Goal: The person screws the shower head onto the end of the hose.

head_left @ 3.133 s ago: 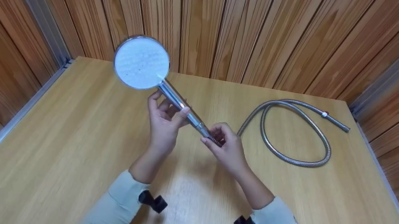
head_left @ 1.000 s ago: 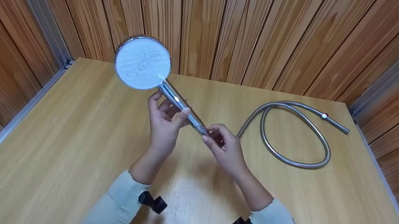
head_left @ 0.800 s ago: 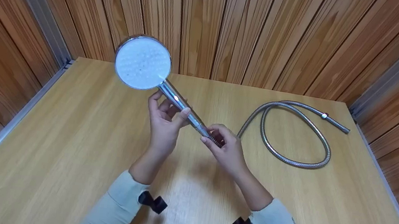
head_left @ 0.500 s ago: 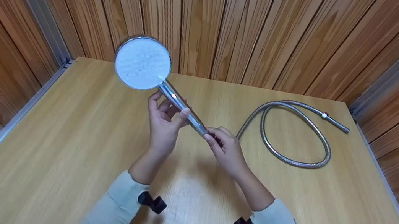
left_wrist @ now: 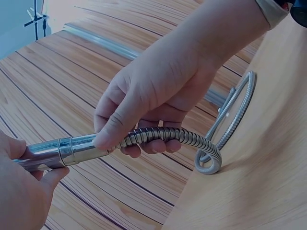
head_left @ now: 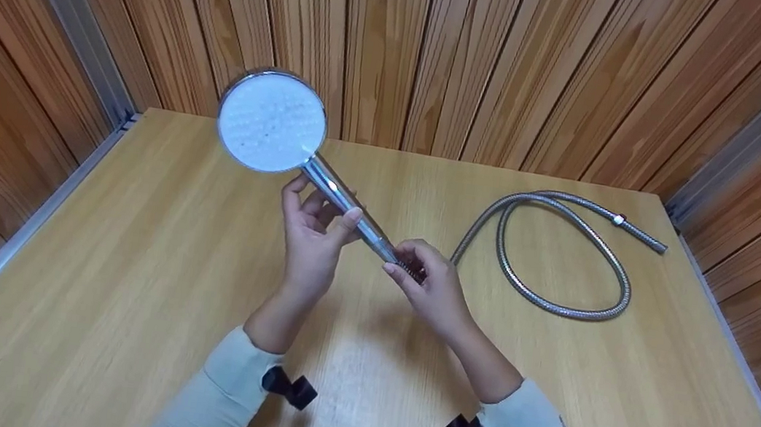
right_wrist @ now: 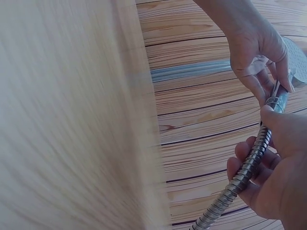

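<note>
A chrome hand shower (head_left: 272, 122) with a round white spray face is held above the table, tilted up to the left. My left hand (head_left: 313, 241) grips its handle (head_left: 333, 185) between thumb and fingers. At the handle's lower end, my right hand (head_left: 435, 287) pinches the metal end fitting of a flexible shower hose (left_wrist: 192, 138). The left wrist view has the right thumb on the fitting, in line with the handle, with curled fingers beneath the hose. From there the ribbed hose (right_wrist: 249, 165) bends down towards the table.
The rest of the hose lies in a loop on the right of the wooden table (head_left: 143, 285). Its free end (head_left: 652, 243) points right, with a small white ring (head_left: 619, 219) near it. Wood-panelled walls (head_left: 388, 45) stand behind and at both sides.
My right thumb and fingers have shifted back and forth around the hose fitting; the ribbed part shows again after being covered half a second ago. The left hand and hand shower stay nearly still.
</note>
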`<move>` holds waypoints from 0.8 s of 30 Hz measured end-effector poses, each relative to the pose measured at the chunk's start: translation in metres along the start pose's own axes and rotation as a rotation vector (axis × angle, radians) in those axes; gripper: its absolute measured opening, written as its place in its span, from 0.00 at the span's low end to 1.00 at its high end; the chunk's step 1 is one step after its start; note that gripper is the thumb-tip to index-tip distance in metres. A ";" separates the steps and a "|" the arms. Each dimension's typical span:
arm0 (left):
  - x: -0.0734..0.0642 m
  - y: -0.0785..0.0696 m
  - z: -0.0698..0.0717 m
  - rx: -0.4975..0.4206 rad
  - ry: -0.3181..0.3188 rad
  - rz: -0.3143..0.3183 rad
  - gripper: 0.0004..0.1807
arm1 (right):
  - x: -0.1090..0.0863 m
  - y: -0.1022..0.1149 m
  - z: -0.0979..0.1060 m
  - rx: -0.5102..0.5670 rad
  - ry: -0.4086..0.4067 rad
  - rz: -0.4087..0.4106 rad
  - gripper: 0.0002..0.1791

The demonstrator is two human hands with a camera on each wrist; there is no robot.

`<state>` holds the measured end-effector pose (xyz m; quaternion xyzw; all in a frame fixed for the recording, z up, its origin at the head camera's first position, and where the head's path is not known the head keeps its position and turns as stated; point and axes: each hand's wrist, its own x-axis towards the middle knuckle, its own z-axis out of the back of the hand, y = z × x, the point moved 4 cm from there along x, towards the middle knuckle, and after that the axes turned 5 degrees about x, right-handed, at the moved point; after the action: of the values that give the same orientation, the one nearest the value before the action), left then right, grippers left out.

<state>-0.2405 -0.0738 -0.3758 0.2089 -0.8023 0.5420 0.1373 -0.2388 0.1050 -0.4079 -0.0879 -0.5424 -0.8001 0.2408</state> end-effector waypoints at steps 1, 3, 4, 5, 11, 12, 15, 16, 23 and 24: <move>0.000 0.000 0.000 0.003 0.001 -0.001 0.37 | 0.000 0.000 0.000 -0.011 0.008 -0.001 0.11; 0.000 0.000 0.000 0.009 0.003 -0.003 0.37 | -0.001 0.000 0.000 -0.031 0.024 -0.004 0.11; 0.000 0.000 0.000 0.012 0.003 -0.002 0.37 | -0.001 0.000 0.000 -0.040 0.030 -0.006 0.12; 0.000 0.000 -0.001 0.014 0.003 -0.001 0.37 | -0.001 -0.001 0.000 -0.047 0.037 -0.009 0.13; 0.000 -0.001 -0.002 0.018 0.000 -0.003 0.37 | -0.002 0.000 0.001 -0.038 0.042 -0.013 0.15; -0.001 -0.001 -0.002 0.013 0.000 -0.002 0.37 | -0.002 0.000 0.001 -0.028 0.036 -0.009 0.16; -0.001 -0.001 -0.003 0.002 -0.002 0.003 0.36 | -0.001 0.000 0.001 0.000 0.006 0.005 0.19; -0.001 -0.001 -0.004 -0.003 -0.003 0.004 0.36 | -0.001 0.000 0.001 0.006 -0.004 0.012 0.19; -0.001 -0.001 -0.004 -0.019 -0.005 0.005 0.36 | -0.002 0.001 0.000 0.007 -0.009 0.016 0.12; -0.001 -0.001 -0.004 -0.020 -0.005 0.004 0.36 | -0.002 0.002 0.000 0.002 -0.005 0.013 0.12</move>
<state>-0.2390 -0.0705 -0.3743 0.2071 -0.8085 0.5338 0.1363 -0.2363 0.1052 -0.4074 -0.0930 -0.5433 -0.7976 0.2448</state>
